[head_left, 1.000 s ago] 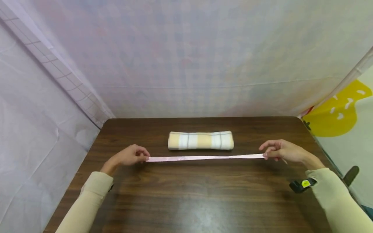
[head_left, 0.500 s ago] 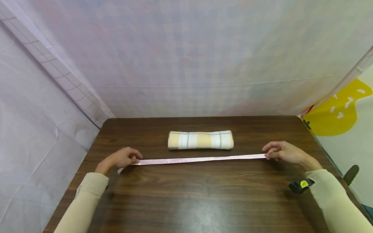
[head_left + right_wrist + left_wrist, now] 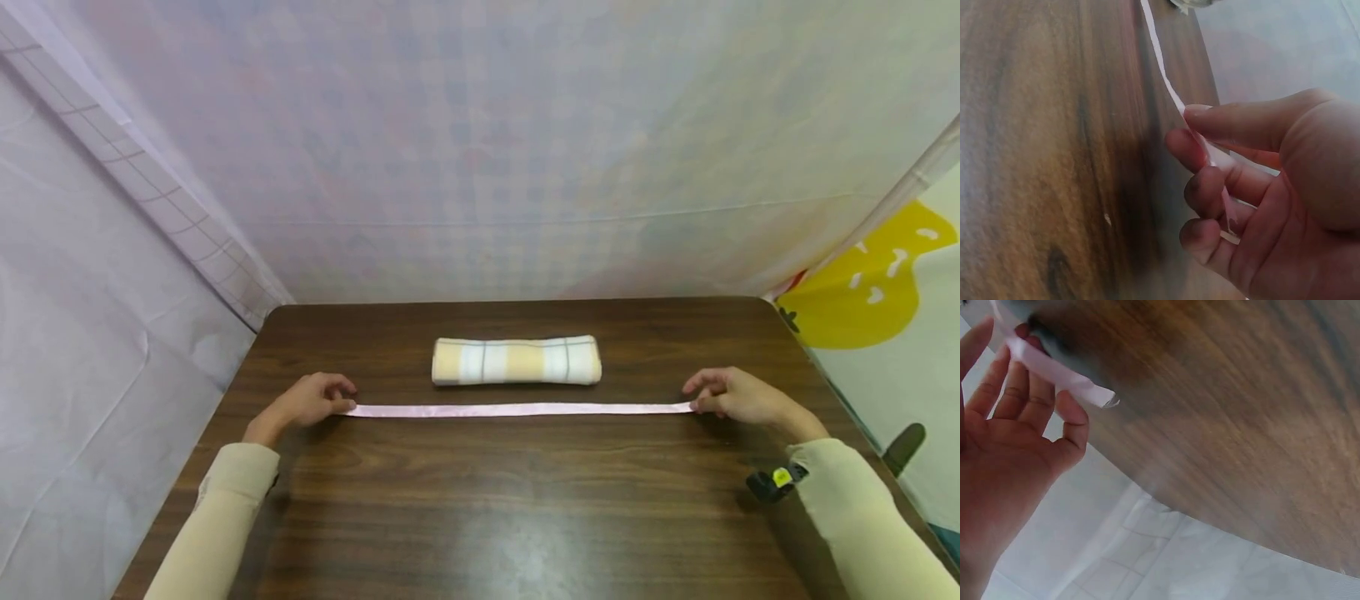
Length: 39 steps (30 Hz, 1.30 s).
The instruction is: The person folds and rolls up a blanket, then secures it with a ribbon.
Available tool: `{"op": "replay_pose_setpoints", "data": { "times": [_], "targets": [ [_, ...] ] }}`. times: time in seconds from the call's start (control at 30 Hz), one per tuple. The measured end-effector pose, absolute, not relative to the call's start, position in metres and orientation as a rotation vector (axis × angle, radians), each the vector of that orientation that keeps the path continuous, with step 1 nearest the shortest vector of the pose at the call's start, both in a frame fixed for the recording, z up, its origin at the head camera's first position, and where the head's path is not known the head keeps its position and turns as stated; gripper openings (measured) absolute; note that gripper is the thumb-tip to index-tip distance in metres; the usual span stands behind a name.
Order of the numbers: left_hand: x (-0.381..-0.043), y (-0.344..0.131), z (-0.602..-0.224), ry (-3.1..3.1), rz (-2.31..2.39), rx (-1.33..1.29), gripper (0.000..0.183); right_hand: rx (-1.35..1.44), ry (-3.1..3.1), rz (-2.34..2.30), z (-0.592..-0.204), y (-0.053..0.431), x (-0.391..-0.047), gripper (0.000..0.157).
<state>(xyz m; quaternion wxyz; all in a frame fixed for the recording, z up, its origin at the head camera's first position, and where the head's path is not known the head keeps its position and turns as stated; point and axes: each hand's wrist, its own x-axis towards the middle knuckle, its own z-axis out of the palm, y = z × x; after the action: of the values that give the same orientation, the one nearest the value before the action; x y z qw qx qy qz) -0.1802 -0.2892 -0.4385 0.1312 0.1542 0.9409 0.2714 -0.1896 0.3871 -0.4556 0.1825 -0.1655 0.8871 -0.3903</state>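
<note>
A pale pink satin ribbon (image 3: pixel 525 409) runs straight across between both hands in the head view, just in front of a rolled cloth (image 3: pixel 517 361) with yellow and white checks. Its left part is pinched by my left hand (image 3: pixel 311 402). In the left wrist view a short loose end of ribbon (image 3: pixel 1063 376) crosses in front of the fingers. My right hand (image 3: pixel 742 397) pinches the other end between thumb and forefinger. The right wrist view shows a short tail of ribbon (image 3: pixel 1229 205) lying along the curled fingers of that hand (image 3: pixel 1297 175).
Under it all is a dark brown wooden table (image 3: pixel 487 517). A pale checked curtain (image 3: pixel 480 167) hangs behind the table's far edge, and white sheeting (image 3: pixel 97 358) hangs on the left. A yellow printed shape (image 3: pixel 862 292) shows on the cloth at right.
My left hand has moved left along the ribbon, so the stretch between the hands is longer. My right hand has shifted slightly right. The rolled cloth has stayed in place.
</note>
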Motion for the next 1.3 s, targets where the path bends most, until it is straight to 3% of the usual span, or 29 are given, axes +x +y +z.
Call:
{"op": "replay_pose_setpoints", "data": {
  "times": [0.2,0.4,0.53,0.83,1.1,1.3],
  "targets": [
    [-0.183,-0.275,-0.431,2.866,0.533,0.390,0.033,-0.436,2.605,-0.809,-0.444,0.390,-0.183,0.023],
    [-0.186,-0.247,-0.422,2.968,0.403,0.427,0.050,-0.438,2.717,-0.428,-0.420,0.374,-0.176,0.041],
    [-0.187,-0.225,-0.419,2.987,0.421,0.468,0.055,-0.547,2.789,-0.435,-0.412,0.348,-0.179,0.049],
    [-0.199,-0.164,-0.411,3.091,0.503,0.715,0.055,-1.006,2.939,-0.669,-0.418,0.289,-0.193,0.037],
    [-0.205,-0.119,-0.417,3.082,0.335,0.924,0.053,-1.247,2.969,-0.711,-0.433,0.239,-0.212,0.048],
    [-0.204,-0.102,-0.430,3.047,0.248,0.910,0.060,-1.236,2.953,-0.669,-0.445,0.217,-0.217,0.059]
  ]
}}
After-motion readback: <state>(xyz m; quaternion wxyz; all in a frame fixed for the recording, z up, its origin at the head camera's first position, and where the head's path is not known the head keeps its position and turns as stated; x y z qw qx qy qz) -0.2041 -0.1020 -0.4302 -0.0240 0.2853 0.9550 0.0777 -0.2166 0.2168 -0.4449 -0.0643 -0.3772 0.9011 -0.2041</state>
